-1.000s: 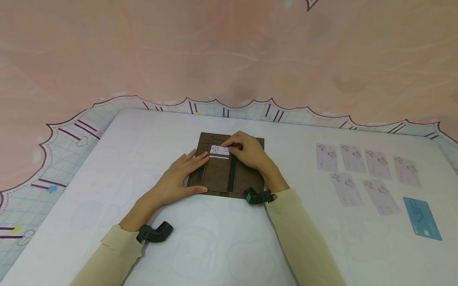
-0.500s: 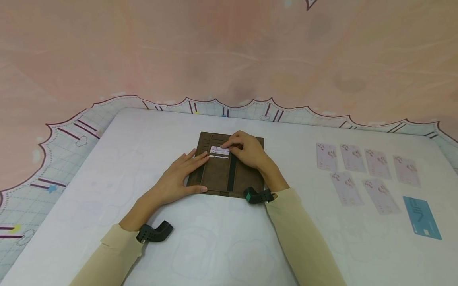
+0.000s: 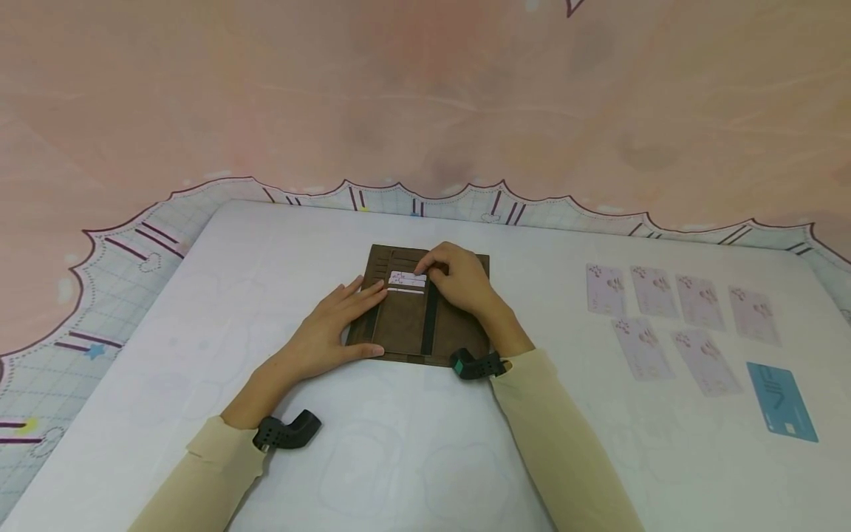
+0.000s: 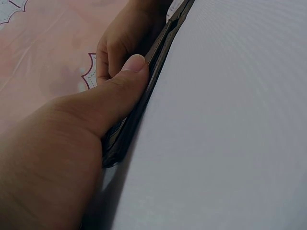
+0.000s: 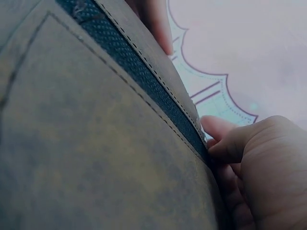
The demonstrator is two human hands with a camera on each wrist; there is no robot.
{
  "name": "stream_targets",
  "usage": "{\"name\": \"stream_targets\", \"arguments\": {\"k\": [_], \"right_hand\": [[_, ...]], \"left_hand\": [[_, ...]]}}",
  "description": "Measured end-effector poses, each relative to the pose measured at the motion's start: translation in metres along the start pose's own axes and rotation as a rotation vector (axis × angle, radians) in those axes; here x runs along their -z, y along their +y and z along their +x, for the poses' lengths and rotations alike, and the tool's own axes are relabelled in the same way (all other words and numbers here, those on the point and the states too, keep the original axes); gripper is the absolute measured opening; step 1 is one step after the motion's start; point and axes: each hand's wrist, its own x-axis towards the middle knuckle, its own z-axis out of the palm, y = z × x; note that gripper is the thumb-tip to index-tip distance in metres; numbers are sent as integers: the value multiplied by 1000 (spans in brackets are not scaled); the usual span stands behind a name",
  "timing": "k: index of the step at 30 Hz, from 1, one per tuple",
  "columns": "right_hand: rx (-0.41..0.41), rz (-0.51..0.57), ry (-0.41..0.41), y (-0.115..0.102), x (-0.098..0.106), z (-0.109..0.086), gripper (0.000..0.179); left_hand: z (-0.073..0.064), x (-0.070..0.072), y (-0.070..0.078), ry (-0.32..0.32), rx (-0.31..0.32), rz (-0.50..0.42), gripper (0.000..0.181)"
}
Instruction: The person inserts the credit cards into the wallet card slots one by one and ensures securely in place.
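Observation:
A brown wallet (image 3: 402,325) lies spread on the white table, with a dark elastic band down its middle. In its slots sits a pale card with purple print (image 3: 407,278), and the white edge of another shows just below. My left hand (image 3: 335,321) rests on the wallet's left side, fingers straight, thumb along the near edge. In the left wrist view its thumb (image 4: 129,72) lies over the wallet's edge. My right hand (image 3: 459,277) has its index finger and thumb bent together at the pale card's upper right corner; the right wrist view hides the card behind the wallet (image 5: 105,134).
To the right, several pale pink printed cards (image 3: 700,301) lie in two rows. A blue card (image 3: 782,401) lies nearer, at the far right. A patterned backdrop (image 3: 425,111) rises behind the table's back edge. Both wrists wear black camera bands (image 3: 287,431).
The pale card sits slightly lower in its slot, with less of it showing. My right index fingertip has shifted a little to the right along its top edge. The left hand stays put.

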Motion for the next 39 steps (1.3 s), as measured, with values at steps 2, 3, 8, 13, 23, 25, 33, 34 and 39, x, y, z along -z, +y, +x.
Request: {"name": "stream_targets", "arguments": {"k": [2,3,8,13,23,25,33,34,39], "right_hand": [[0,-7,3,0,-1,0,25],[1,-10,5,0,-1,0,25],[2,-22,7,-1,0,0,24],[-3,-23,7,-2,0,0,24],[-7,-26,0,-3,2,0,24],[-3,-27,-6,-4,2,0,24],[5,-26,-22,-4,2,1,25],[2,-26,-23,-5,2,1,25],[3,-3,-46,-7,3,-4,25]], "left_hand": [[0,0,0,-2,1,-2,84],[0,1,1,-4,3,-2,84],[1,1,1,-14,14,-3,84],[1,1,1,-11,9,-3,84],[2,1,2,-4,-1,-11,84],[2,2,3,-3,-3,-15,84],[1,4,4,-10,4,-14,84],[1,4,4,-9,6,-13,84],[0,3,4,-6,11,-12,84]]}}
